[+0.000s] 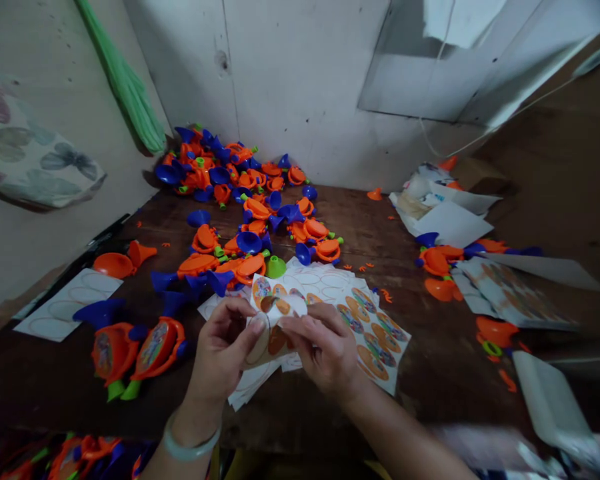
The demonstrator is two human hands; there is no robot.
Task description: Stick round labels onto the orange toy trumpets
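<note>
A dark, scuffed wooden workbench (425, 380) stretches out ahead of the hands, hemmed in by a white wall (300, 87), with a butterfly-print cloth (30, 147) on the wall far left of the left hand and a green folded sheet (127, 83) hanging beside it. Up ahead of the hands, there's a big sprawl of orange and blue plastic toy parts (230, 200), spilling down almost to the fingertips! Further right of the right hand lies a stack of printed sticker sheets (510, 297), and left of the left hand sits a peeled backing sheet (67, 303). Just beyond that hand's knuckles and to its left, two orange toys with round printed stickers (140, 353) lie on the wood. Right under the hands, a larger sticker sheet (375, 340) lies spread out. And now the action: the left hand (223, 347) and right hand (325, 350) are close together, both clamped on a cut piece of sticker sheet (275, 327), its round sticker curling up between them. A pale bangle (190, 443) circles the left wrist.
</note>
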